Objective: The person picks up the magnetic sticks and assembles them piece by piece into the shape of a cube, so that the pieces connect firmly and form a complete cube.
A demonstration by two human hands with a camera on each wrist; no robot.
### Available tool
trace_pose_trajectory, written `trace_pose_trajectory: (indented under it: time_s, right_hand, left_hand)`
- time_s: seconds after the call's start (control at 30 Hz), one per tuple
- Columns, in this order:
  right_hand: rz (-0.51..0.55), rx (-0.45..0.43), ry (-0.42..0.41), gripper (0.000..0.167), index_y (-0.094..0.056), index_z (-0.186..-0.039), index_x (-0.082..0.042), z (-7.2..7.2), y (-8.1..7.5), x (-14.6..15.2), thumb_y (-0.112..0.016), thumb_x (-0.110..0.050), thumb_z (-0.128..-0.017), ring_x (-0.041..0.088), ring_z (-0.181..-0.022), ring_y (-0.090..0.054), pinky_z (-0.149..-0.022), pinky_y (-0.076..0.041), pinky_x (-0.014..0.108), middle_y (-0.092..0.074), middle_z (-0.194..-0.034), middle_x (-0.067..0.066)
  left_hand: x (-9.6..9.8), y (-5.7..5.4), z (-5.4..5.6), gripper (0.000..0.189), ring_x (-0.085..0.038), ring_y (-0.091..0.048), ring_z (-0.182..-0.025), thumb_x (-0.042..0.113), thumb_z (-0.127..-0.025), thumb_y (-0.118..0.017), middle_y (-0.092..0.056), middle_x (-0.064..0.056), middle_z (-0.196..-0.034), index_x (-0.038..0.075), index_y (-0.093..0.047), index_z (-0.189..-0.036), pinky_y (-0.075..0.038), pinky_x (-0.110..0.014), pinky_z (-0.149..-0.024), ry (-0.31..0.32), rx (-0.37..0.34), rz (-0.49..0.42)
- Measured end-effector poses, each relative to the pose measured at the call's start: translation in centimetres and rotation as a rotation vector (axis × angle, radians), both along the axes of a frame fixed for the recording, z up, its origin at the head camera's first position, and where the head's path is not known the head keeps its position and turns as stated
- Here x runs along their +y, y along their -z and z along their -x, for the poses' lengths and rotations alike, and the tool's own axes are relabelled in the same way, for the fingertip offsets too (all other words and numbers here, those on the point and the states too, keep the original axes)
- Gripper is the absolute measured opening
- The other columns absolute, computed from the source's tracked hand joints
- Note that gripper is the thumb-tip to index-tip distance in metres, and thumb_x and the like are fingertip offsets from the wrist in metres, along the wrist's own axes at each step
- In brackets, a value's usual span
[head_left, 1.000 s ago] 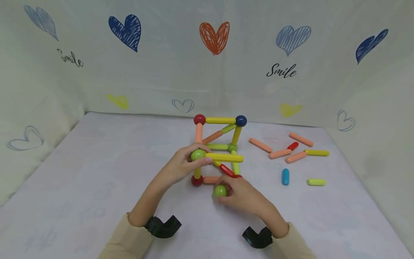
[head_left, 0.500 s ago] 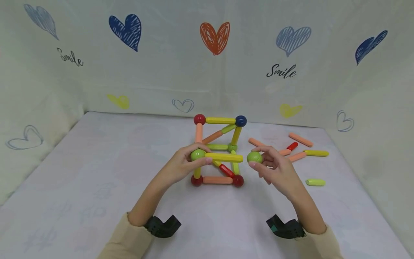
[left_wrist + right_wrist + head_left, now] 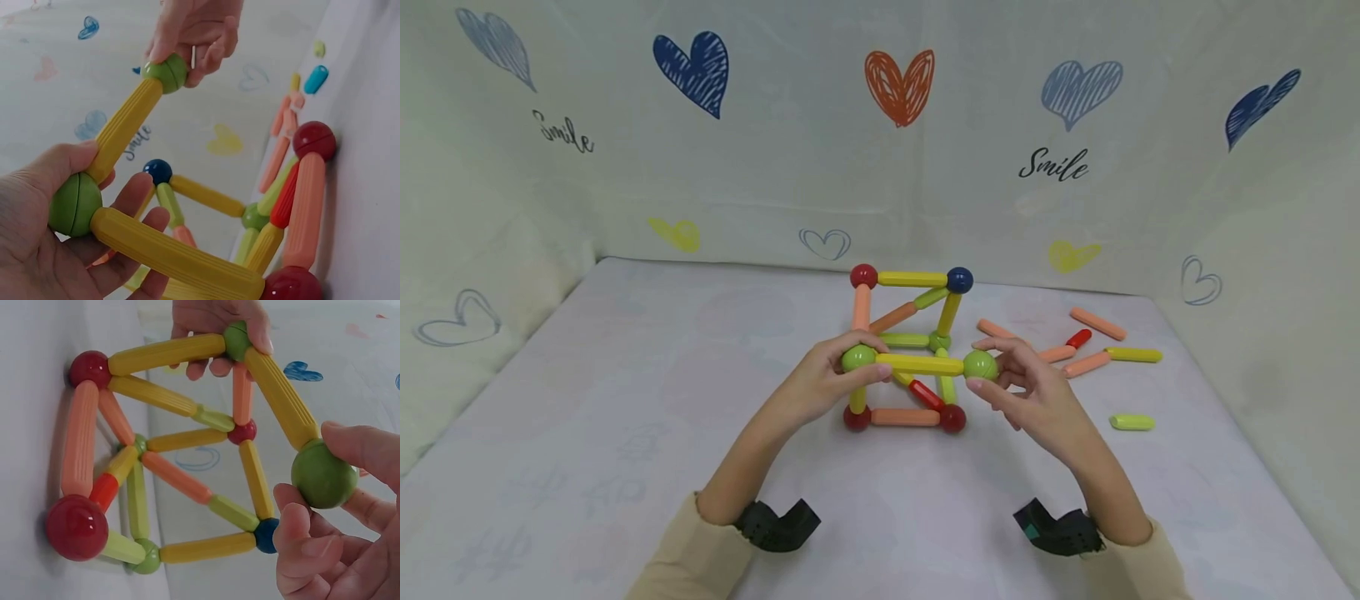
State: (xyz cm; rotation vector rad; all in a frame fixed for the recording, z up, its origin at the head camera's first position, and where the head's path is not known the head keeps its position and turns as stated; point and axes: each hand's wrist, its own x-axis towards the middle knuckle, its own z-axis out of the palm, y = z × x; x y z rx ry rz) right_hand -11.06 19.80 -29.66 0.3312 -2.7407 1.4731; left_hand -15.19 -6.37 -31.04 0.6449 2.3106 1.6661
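Note:
My left hand [image 3: 808, 379] grips a green ball [image 3: 860, 359] at the near upper-left corner of a frame of rods and balls. From that ball a yellow rod [image 3: 921, 364] runs level to the right. At its far end my right hand [image 3: 1033, 392] pinches a second green ball [image 3: 325, 473] between thumb and fingers, and this ball touches the rod. Another yellow rod [image 3: 178, 253] goes down to a red ball [image 3: 857, 418]. An orange rod [image 3: 904, 417] links it to another red ball [image 3: 952, 418]. A blue ball [image 3: 959, 280] tops the back right corner.
Several loose orange, red and yellow rods [image 3: 1135, 355] lie on the table right of the frame, some partly behind my right hand. A lime rod [image 3: 1132, 422] lies nearer. A blue rod [image 3: 316, 79] shows in the left wrist view. Behind stands a cloth backdrop [image 3: 970, 192] with printed hearts.
My right hand has lifted the green ball from in front of the frame, up and right, then moved slightly left until it met the yellow rod's end. The left hand has stayed put.

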Motion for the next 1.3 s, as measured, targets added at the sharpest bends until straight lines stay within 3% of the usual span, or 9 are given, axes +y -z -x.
trace_pose_trajectory:
  time_s: [0.13,0.23,0.33,0.5,0.6,0.77,0.9,1.0,1.3]
  right_hand:
    - [-0.042,0.004,-0.05,0.057,-0.044,-0.135,-0.022,0.0,-0.2,0.8,-0.069,-0.024,-0.084,0.015,-0.071,-0.055,-0.047,-0.044,0.025,-0.057,-0.095,0.007]
    - [-0.086,0.031,-0.065,0.055,-0.046,-0.134,-0.018,0.1,-0.3,1.9,-0.069,-0.02,-0.084,0.012,-0.077,-0.056,-0.055,-0.046,0.023,-0.059,-0.096,0.006]
    - [-0.172,0.076,-0.007,0.046,-0.051,-0.128,-0.01,0.5,-0.3,3.3,-0.067,-0.018,-0.086,0.008,-0.08,-0.055,-0.064,-0.047,0.018,-0.061,-0.095,0.007]
    - [-0.262,0.052,0.166,0.041,-0.053,-0.127,-0.008,1.4,0.6,6.3,-0.059,-0.028,-0.091,0.003,-0.086,-0.051,-0.072,-0.044,0.013,-0.062,-0.103,0.009]
    - [-0.234,0.004,0.231,0.046,-0.051,-0.129,-0.007,2.4,2.3,8.7,-0.055,-0.035,-0.093,0.009,-0.092,-0.052,-0.074,-0.044,0.019,-0.059,-0.111,0.013]
    - [-0.232,-0.075,0.377,0.055,-0.052,-0.13,-0.02,5.2,7.8,13.4,-0.055,-0.054,-0.086,0.02,-0.105,-0.048,-0.07,-0.044,0.031,-0.055,-0.118,0.006]
    - [-0.213,-0.156,0.396,0.062,-0.048,-0.133,-0.024,6.6,11.0,15.4,-0.053,-0.06,-0.083,0.032,-0.116,-0.041,-0.08,-0.044,0.045,-0.05,-0.125,0.01]
    - [-0.21,-0.204,0.368,0.06,-0.046,-0.135,-0.022,6.6,11.0,14.8,-0.054,-0.055,-0.086,0.034,-0.119,-0.038,-0.084,-0.041,0.049,-0.048,-0.127,0.014]
    - [-0.238,-0.254,0.218,0.064,-0.028,-0.145,-0.005,5.3,7.6,10.8,-0.056,-0.028,-0.092,0.04,-0.118,-0.036,-0.097,-0.035,0.057,-0.033,-0.142,0.025]
  left_hand:
    - [0.1,0.0,0.0,0.026,-0.021,-0.046,-0.069,0.019,-0.088,-0.063,-0.064,-0.011,-0.091,0.01,-0.059,-0.112,-0.038,-0.021,-0.057,-0.017,0.003,0.002]
    - [0.1,0.0,-0.1,0.025,-0.021,-0.046,-0.07,0.02,-0.089,-0.063,-0.064,-0.01,-0.091,0.01,-0.059,-0.112,-0.039,-0.022,-0.057,-0.022,0.001,-0.002]
    - [0.1,0.1,-0.1,0.025,-0.021,-0.047,-0.072,0.02,-0.089,-0.063,-0.064,-0.01,-0.092,0.01,-0.059,-0.112,-0.04,-0.023,-0.058,-0.024,-0.002,-0.005]
    - [0.1,0.0,-0.1,0.025,-0.026,-0.048,-0.073,0.019,-0.089,-0.063,-0.065,-0.01,-0.092,0.01,-0.059,-0.112,-0.039,-0.022,-0.058,-0.025,-0.006,-0.002]
    - [0.1,0.0,-0.1,0.025,-0.029,-0.049,-0.074,0.019,-0.089,-0.062,-0.066,-0.011,-0.093,0.01,-0.058,-0.112,-0.038,-0.021,-0.057,-0.021,-0.013,-0.006]
    - [0.2,0.0,-0.2,0.026,-0.031,-0.051,-0.077,0.02,-0.089,-0.062,-0.067,-0.011,-0.095,0.01,-0.058,-0.113,-0.04,-0.021,-0.059,-0.019,-0.024,-0.011]
    - [0.2,0.1,-0.1,0.025,-0.031,-0.05,-0.076,0.02,-0.089,-0.062,-0.068,-0.01,-0.095,0.01,-0.058,-0.112,-0.04,-0.021,-0.058,-0.023,-0.018,-0.011]
    - [0.2,0.1,-0.1,0.025,-0.03,-0.051,-0.077,0.019,-0.089,-0.062,-0.068,-0.011,-0.095,0.01,-0.058,-0.112,-0.04,-0.021,-0.059,-0.018,-0.013,-0.014]
    - [0.1,0.1,-0.1,0.026,-0.025,-0.054,-0.079,0.018,-0.09,-0.061,-0.068,-0.011,-0.096,0.009,-0.057,-0.113,-0.042,-0.023,-0.061,-0.002,-0.018,-0.02]
